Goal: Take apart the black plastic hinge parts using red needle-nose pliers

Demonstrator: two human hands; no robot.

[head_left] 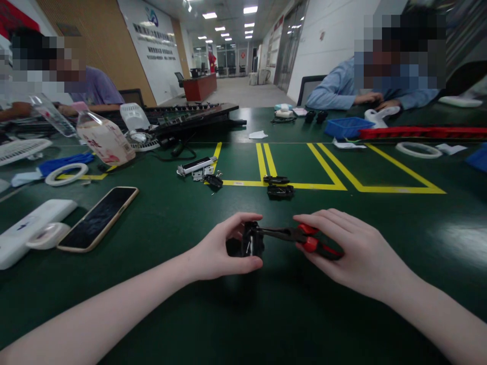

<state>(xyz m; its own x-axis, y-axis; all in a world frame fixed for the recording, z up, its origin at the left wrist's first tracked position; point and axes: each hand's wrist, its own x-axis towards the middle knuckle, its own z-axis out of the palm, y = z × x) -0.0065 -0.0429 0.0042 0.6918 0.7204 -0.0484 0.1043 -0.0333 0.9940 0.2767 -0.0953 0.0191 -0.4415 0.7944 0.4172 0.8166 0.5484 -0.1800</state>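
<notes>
Between the thumb and fingers of my left hand [224,248] is a small glossy black plastic part [252,241], held above the green table. My right hand [342,246] grips red-and-black long-nose pliers [310,238] by the handles. Their narrow jaws point left and meet the upper right side of the black part; whether they pinch something there is too small to tell. Beyond my hands, two black pieces [280,190] lie by a yellow tape line. Left of them sit another black piece [213,180], small metal bits and a silver-and-black bar [197,166].
On the left lie a phone [99,218], a white device [34,228], tape rolls and a pink-capped bottle [102,134]. A long black assembly [190,119] stands behind. A blue bin [348,128] and red strip [422,133] are at right. Two people sit across the table.
</notes>
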